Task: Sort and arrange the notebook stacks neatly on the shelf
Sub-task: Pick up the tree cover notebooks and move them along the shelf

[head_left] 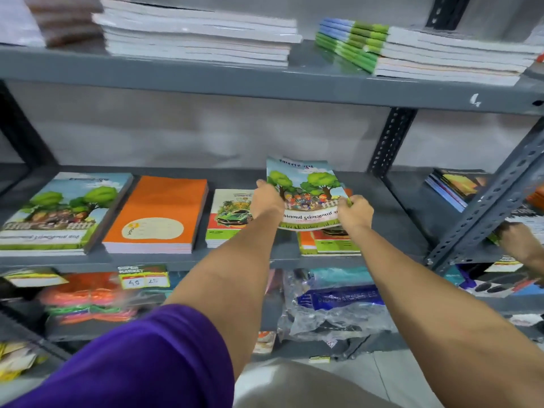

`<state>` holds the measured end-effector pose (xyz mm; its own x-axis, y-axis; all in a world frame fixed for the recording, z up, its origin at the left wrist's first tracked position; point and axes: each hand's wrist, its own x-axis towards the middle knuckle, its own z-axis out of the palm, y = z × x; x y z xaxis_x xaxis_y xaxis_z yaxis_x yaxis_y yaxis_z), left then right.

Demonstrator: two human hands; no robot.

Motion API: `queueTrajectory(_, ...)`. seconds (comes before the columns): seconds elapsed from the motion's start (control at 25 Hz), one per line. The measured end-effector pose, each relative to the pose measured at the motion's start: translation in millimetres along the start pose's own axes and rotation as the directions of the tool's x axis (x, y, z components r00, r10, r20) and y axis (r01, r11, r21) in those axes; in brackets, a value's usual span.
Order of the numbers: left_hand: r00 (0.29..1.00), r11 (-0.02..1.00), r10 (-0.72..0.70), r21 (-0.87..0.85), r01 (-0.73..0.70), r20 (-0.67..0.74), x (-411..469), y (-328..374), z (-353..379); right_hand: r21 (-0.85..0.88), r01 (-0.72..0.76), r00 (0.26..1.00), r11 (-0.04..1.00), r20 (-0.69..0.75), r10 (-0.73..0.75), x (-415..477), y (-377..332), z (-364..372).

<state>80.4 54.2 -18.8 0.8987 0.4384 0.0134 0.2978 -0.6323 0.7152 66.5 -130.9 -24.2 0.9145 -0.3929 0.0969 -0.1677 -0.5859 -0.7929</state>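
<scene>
Both hands hold 1 tree-cover notebook [304, 191] raised & tilted over the middle shelf [188, 259]: left hand [268, 199] w/ fingers closed on its left edge, right hand [354, 212] pinching the near-right corner. It hangs just above a short notebook stack [329, 241], right of the car-cover stack [228, 217]. Further left sit an orange stack [156, 214] & a matching tree-cover stack [59, 213].

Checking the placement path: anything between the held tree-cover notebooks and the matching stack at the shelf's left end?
Yes. The orange stack and car-cover stack lie between the held notebooks and the matching stack. Open space shows above them.
</scene>
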Motion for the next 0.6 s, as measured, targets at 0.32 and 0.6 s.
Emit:
queueTrajectory(0.32,0.984,0.981,0.039,0.193,-0.004,-0.176,61.9,-174.5,-181.5,0.035,0.091,0.91,0.995,0.404,-0.098,-96.7,-142.5,138.6)
queueTrajectory(0.6,0.955,0.909,-0.019,0.392,0.14,-0.297,82.6,-329.0,-315.9,-0.054,0.332,0.802,0.942,0.542,-0.252,-212.8,-259.7,277.8)
